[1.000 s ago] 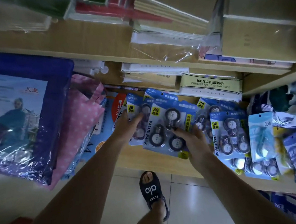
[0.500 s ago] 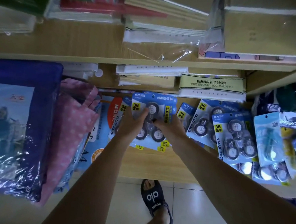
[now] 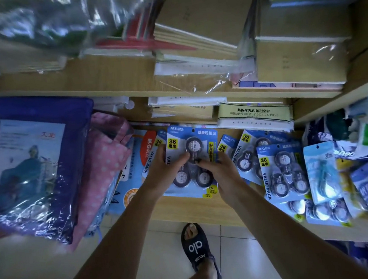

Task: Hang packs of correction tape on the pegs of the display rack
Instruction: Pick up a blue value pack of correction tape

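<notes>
Foot in a black slide sandal (image 3: 198, 252) on the tiled floor, nearest. Above it, both hands grip one blue correction tape pack (image 3: 192, 158) over the wooden shelf (image 3: 192, 208): left hand (image 3: 167, 170) curls round its left edge, thumb on the front; right hand (image 3: 220, 169) pinches the right side. More tape packs (image 3: 280, 170) lie just right. Purple bagged item (image 3: 34, 162) far left; stacked notebooks (image 3: 201, 29) on the upper shelf behind.
</notes>
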